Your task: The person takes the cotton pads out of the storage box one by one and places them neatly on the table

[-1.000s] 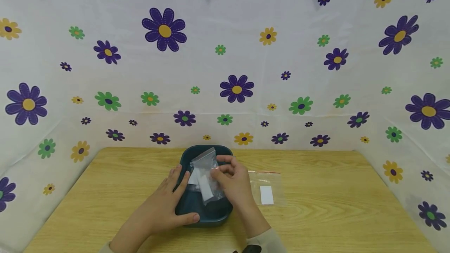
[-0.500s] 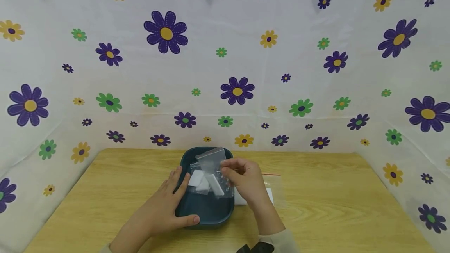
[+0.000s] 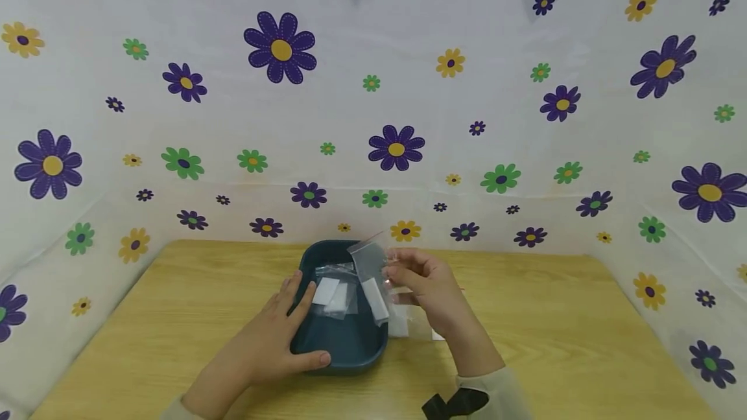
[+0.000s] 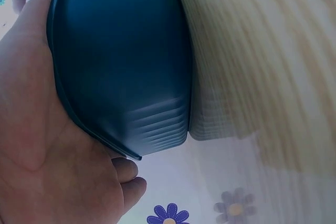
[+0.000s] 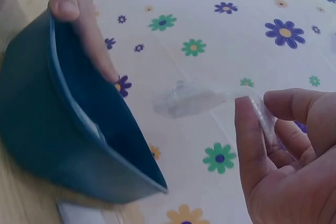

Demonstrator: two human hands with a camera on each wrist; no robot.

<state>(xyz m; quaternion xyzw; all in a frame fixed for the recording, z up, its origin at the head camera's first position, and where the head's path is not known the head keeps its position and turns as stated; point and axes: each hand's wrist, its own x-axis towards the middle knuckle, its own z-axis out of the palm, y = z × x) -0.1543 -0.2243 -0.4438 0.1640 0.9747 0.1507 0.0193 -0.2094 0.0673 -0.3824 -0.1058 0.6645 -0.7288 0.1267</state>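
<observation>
My right hand (image 3: 428, 287) pinches a clear zip bag (image 3: 369, 262) with a flat white piece inside, held over the right rim of a dark teal plastic bin (image 3: 344, 350). In the right wrist view the bag (image 5: 191, 102) stretches out from the thumb and fingers (image 5: 249, 145). My left hand (image 3: 265, 345) rests along the bin's left rim with fingers spread, as the left wrist view also shows beside the bin wall (image 4: 121, 61). Inside the bin lie other clear zip bags (image 3: 335, 297) holding white pieces.
Right of the bin, clear bags with white pieces (image 3: 399, 324) lie on the wooden table (image 3: 560, 336), partly hidden behind my right hand and forearm. A white flower-print cloth (image 3: 338, 115) walls the table at the back and both sides.
My right hand has moved right with the pinched bag, from above the bin's middle to its right rim, uncovering the bags inside. The left hand has stayed at the left rim.
</observation>
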